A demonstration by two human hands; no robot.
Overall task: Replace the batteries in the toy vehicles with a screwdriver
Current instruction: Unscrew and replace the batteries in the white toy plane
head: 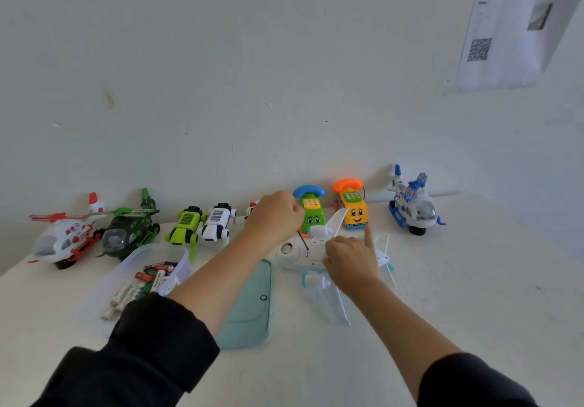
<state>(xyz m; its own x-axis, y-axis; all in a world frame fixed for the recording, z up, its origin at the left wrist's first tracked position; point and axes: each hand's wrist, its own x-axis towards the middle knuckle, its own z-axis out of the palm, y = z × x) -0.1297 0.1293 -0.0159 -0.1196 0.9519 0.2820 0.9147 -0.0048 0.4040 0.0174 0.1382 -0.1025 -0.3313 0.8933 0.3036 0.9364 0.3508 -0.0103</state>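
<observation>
A white toy airplane [308,250] lies belly-up on the white table [458,280], its wings pointing near and far. My left hand [274,215] grips a screwdriver, whose thin metal shaft [304,241] slants down onto the plane's underside. The handle is hidden in my fist. On the plane's body rests my right hand [350,256], holding it down with the index finger raised. A clear tub [177,259] at the left holds several batteries [139,286].
Along the wall stand toy vehicles: a white-red helicopter [64,236], a green camouflage helicopter [129,228], a green car [185,225], a white car [218,221], green [312,214] and yellow [354,209] phone cars, and a blue-white helicopter [412,204]. A teal lid [249,308] lies near me.
</observation>
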